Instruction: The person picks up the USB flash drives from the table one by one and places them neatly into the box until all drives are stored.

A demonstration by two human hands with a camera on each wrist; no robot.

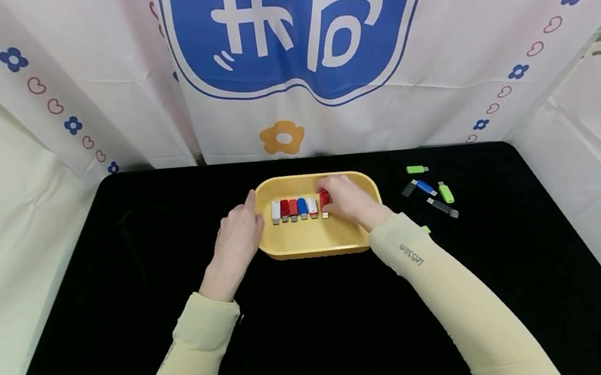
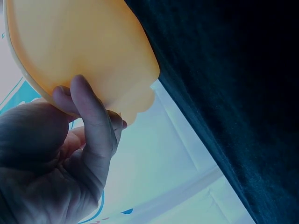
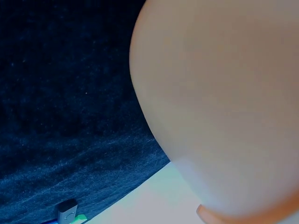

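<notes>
My right hand (image 1: 347,197) reaches into the yellow tray (image 1: 313,243) and pinches a red USB stick (image 1: 324,201), its metal plug pointing toward me. Left of it a row of USB sticks lies side by side: a white and red one (image 1: 312,207), a blue one (image 1: 302,207), two red ones (image 1: 289,208) and a white one (image 1: 276,211). The left hand (image 1: 238,230) rests at the tray's left end. In the left wrist view its fingers (image 2: 88,100) touch the outer wall just below the rim. The right wrist view shows mostly the tray's outer wall (image 3: 210,102).
Right of the tray lie loose USB sticks: green ones (image 1: 446,192) (image 1: 416,169), a blue and black one (image 1: 425,187) and a dark grey one (image 1: 443,207). Another green one (image 1: 426,229) peeks out past the right sleeve. A printed white curtain (image 1: 132,121) hangs behind the black-covered table (image 1: 309,338).
</notes>
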